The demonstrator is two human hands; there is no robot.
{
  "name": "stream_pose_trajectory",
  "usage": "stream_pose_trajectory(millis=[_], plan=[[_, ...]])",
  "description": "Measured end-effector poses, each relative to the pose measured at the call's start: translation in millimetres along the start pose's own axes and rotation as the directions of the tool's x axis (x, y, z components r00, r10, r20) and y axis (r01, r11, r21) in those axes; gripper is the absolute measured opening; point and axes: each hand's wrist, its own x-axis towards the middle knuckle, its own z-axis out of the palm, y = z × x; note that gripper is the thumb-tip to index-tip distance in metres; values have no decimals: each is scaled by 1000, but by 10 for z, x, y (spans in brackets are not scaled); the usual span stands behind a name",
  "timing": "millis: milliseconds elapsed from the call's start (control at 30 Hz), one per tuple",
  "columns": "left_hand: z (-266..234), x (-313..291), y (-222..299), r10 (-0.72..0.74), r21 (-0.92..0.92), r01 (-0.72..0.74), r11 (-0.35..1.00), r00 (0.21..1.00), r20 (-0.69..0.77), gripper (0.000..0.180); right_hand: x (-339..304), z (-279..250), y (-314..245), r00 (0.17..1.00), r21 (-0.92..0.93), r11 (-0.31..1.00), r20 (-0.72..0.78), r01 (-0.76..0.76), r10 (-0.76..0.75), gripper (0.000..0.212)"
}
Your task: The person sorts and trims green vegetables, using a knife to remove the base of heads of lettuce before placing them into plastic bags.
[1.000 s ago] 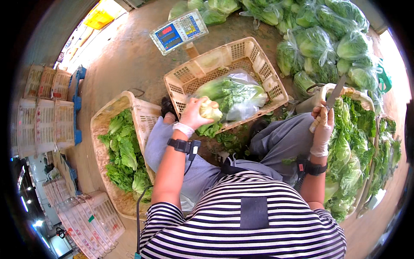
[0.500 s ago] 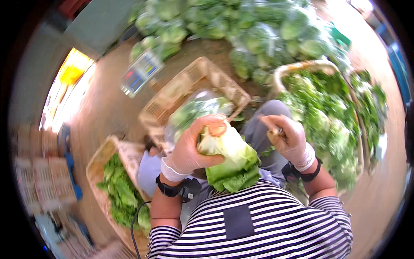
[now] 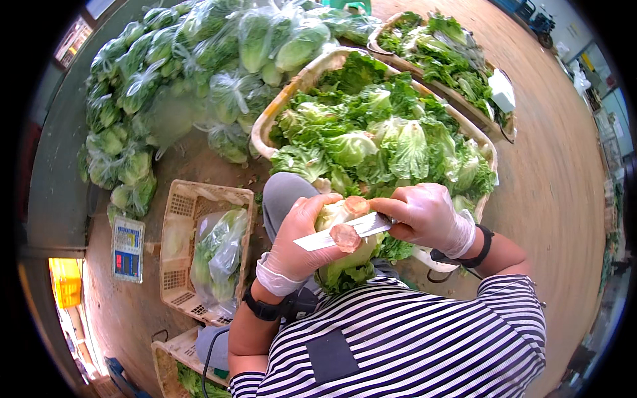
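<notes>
My left hand point(image 3: 298, 242), in a thin clear glove, grips a head of green lettuce point(image 3: 342, 265) held over my lap with its cut stem end facing up. My right hand point(image 3: 424, 215), also gloved, holds a knife point(image 3: 342, 234) whose blade lies flat across the stem end. A round brownish slice of stem point(image 3: 346, 237) sits on the blade, and the freshly cut stem face point(image 3: 355, 205) shows just above it. Both hands are close together at chest height.
A large basket point(image 3: 262, 129) heaped with loose lettuce stands in front of my knees, a second one point(image 3: 464, 79) behind it. Bagged lettuce heads point(image 3: 199, 60) are piled at the upper left. A slatted crate point(image 3: 182, 212) holding a bagged lettuce and a digital scale point(image 3: 127, 249) lie at left.
The view has swung round toward the right. The lettuce came from the crate to my lap, and the knife now rests across its stem with a slice cut off.
</notes>
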Motion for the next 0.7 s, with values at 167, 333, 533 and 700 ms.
stream_pose_trajectory(millis=[167,333,533,700], plan=[[156,173,41,-40,64,38,997,999,29,57,-135,35,159,998,-7,998,18,-60,60,28],[291,240,47,44,156,-37,987,998,-41,52,-240,70,227,991,2,992,29,-128,127,27],[373,254,60,-53,251,63,966,997,-47,45,-496,81,375,943,-10,945,53,-327,327,16],[199,73,115,109,114,-92,989,981,-159,52,-752,46,835,787,-317,758,56,-570,614,7]])
